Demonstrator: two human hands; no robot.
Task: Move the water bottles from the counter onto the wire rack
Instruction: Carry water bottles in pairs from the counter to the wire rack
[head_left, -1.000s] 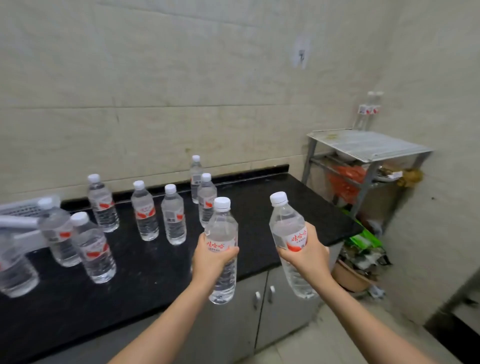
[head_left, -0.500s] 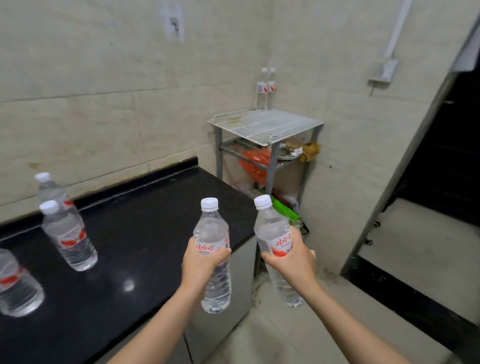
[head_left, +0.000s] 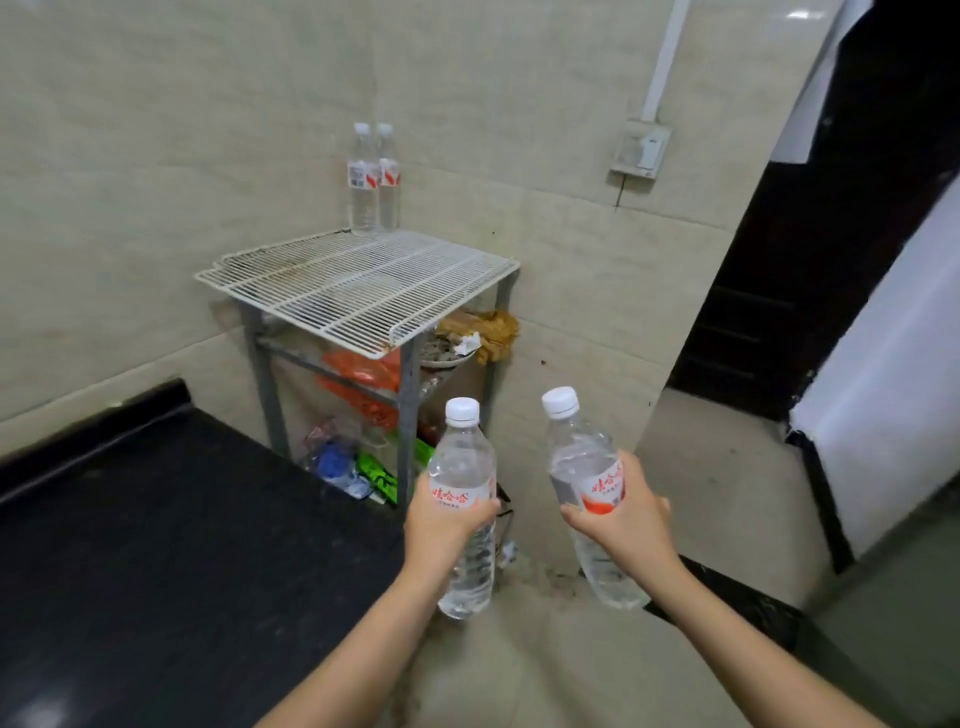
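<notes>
My left hand (head_left: 441, 525) grips a clear water bottle (head_left: 462, 457) with a white cap and red label, held upright past the counter's end. My right hand (head_left: 623, 519) grips a second water bottle (head_left: 582, 457), tilted a little to the left. Both are held in the air, below and in front of the white wire rack (head_left: 363, 286). Two bottles (head_left: 371, 179) stand side by side at the rack's back corner against the wall. The black counter (head_left: 156, 545) lies at the lower left; no bottles on it are in view.
Below the rack top, a lower shelf holds an orange bag (head_left: 363, 374) and a dish (head_left: 447, 351); bags (head_left: 353, 467) lie on the floor under it. A wall socket (head_left: 640, 156) hangs to the right. A dark doorway (head_left: 810, 260) and a white panel (head_left: 893, 405) stand at the right.
The view has swung right from the counter to the rack. The counter bottles have left the view and the rack is closer. Both hands still hold their bottles.
</notes>
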